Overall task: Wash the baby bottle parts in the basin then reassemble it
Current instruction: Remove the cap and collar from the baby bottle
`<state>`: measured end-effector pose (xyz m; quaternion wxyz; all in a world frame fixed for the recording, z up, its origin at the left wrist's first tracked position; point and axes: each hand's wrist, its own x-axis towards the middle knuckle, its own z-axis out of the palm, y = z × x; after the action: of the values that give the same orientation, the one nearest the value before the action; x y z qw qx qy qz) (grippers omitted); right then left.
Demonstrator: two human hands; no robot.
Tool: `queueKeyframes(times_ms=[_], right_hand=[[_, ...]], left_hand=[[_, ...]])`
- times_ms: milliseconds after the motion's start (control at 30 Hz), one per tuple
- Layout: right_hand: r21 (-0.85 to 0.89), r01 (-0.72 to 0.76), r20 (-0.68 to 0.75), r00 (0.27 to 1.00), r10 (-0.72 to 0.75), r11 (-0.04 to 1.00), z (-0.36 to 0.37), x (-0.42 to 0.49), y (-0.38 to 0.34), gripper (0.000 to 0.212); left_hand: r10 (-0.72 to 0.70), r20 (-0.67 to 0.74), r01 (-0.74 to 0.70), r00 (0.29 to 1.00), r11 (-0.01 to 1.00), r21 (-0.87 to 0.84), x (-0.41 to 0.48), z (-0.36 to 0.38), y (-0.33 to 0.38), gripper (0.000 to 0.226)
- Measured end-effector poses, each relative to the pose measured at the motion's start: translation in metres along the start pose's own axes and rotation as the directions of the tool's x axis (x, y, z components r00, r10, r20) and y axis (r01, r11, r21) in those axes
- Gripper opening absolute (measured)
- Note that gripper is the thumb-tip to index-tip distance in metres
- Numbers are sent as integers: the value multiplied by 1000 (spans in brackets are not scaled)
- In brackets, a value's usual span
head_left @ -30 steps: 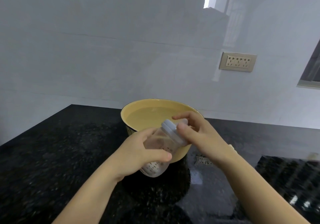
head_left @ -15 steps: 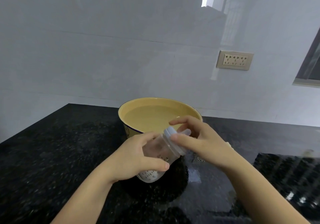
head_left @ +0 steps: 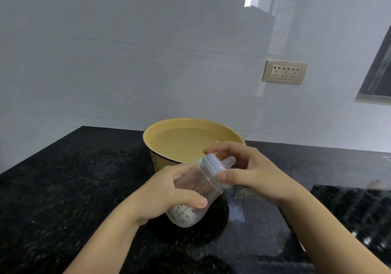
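Observation:
A clear baby bottle (head_left: 197,191) with a white patterned base is held tilted in front of the basin, its neck pointing up and right. My left hand (head_left: 167,195) wraps around the bottle's body. My right hand (head_left: 251,173) pinches the pale blue screw ring (head_left: 213,169) at the neck between thumb and fingers. The clear nipple (head_left: 229,161) sticks out of the ring toward my right palm. Behind the hands stands the yellow basin (head_left: 169,125), filled with water.
The basin stands on a black speckled countertop (head_left: 74,189) that runs to a white tiled wall. A wall socket (head_left: 284,71) sits at the right. Wet patches shine on the counter (head_left: 239,210) near the bottle. A dark window edge (head_left: 378,72) is at far right.
The ring and nipple have shifted slightly in my right fingers, and the nipple now shows more clearly. Both hands and bottle have stayed in nearly the same place before the basin.

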<state>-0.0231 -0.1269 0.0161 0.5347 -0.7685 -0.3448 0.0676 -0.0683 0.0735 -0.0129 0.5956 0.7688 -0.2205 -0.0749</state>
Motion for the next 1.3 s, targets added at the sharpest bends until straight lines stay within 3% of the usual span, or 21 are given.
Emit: queueKeyframes(times_ms=[133, 267, 333, 400, 467, 533, 600, 667, 767, 833, 933, 1067, 1200, 1300], right_hand=[[232, 94, 97, 988, -119, 968, -8, 6, 9, 50], [520, 157, 8, 982, -188, 840, -26, 19, 13, 58], [392, 116, -107, 991, -80, 913, -31, 25, 12, 51], [68, -30, -229, 972, 45, 997, -29, 34, 14, 38], [-253, -165, -292, 952, 87, 953, -24, 41, 20, 32], [-463, -233, -261, 958, 120, 855, -22, 45, 23, 39], [-548, -273, -177, 962, 210, 791, -20, 46, 29, 57], [-580, -245, -150, 970, 193, 777, -16, 45, 33, 57], [-475, -100, -215, 977, -5, 874, -5, 35, 23, 37], [-260, -44, -230, 973, -18, 965, 1, 28, 12, 41], [-46, 29, -148, 988, -36, 999, 11, 20, 2, 44], [21, 109, -269, 958, -99, 994, 22, 19, 4, 25], [-35, 50, -461, 886, -60, 998, 27, 23, 7, 23], [12, 7, -541, 841, 0, 1000, 32, 26, 6, 27]], left_hand=[[-53, 73, 69, 996, 969, -237, 1, -2, -1, 47], [-89, 189, 174, 978, 849, -499, -3, -8, -4, 51], [-93, 156, 161, 983, 844, -512, -4, -10, -6, 51], [-85, 80, 114, 993, 863, -493, -3, -10, -7, 42], [-70, 5, 65, 998, 904, -423, -2, -11, -8, 42], [-53, -54, 33, 997, 946, -322, -2, -11, -9, 50], [-34, -100, 7, 994, 967, -255, -3, -8, -8, 56], [-11, -131, -13, 991, 983, -181, -4, -6, -6, 59], [10, -177, -25, 984, 997, -80, -8, -4, -4, 61], [18, -214, -23, 977, 999, -22, -8, -3, -3, 61], [39, -262, -18, 964, 997, 81, -6, -1, -1, 58], [38, -307, 7, 951, 989, 146, -2, 4, -2, 56], [35, -399, 21, 916, 990, 136, 1, 15, -5, 55], [72, -461, 2, 885, 987, 158, 4, 24, -3, 43]])
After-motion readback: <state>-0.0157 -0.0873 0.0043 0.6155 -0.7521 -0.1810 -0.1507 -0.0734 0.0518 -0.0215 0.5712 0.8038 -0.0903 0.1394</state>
